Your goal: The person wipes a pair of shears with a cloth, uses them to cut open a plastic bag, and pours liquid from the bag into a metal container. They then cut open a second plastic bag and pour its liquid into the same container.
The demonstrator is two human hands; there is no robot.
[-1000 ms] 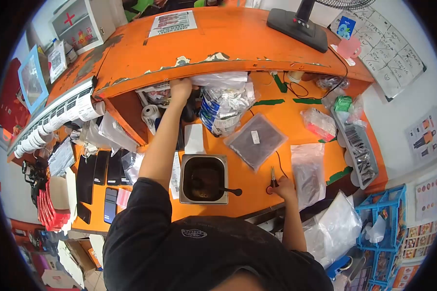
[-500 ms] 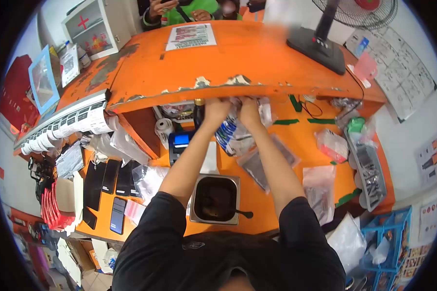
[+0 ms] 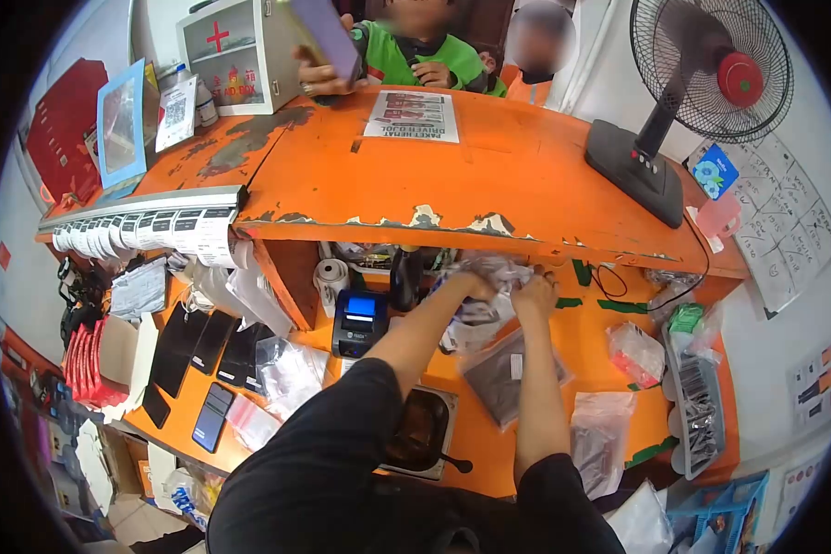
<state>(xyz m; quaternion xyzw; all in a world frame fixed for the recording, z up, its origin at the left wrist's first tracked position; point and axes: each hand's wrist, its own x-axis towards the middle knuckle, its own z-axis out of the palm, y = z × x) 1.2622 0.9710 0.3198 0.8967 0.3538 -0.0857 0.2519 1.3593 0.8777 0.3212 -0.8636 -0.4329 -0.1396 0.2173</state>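
Under the overhanging orange shelf, my left hand [image 3: 474, 287] is closed on a crumpled clear plastic bag [image 3: 475, 330] with some blue and white print, its fingertips partly hidden in the plastic. My right hand [image 3: 534, 297] grips the right side of the same bag, fingers bent. Just below the bag lies a flat clear packet [image 3: 499, 377] with dark contents, close to my right forearm. A metal container [image 3: 445, 406] of dark liquid with a ladle [image 3: 457, 463] in it stands nearer to me, partly covered by my left sleeve.
A card terminal [image 3: 360, 322], a dark bottle [image 3: 404, 279] and a paper roll [image 3: 331, 280] stand left of the bag. Several phones [image 3: 214, 417] lie at left. A grey cutlery tray [image 3: 699, 406] is at right. A fan [image 3: 635, 175] stands on the upper counter [image 3: 489, 175]; two people are behind it.
The view has tilted up, and my hands have shifted right with the bag, bunching it. Across the counter, a person's hand now holds up a purple-backed phone-like object.
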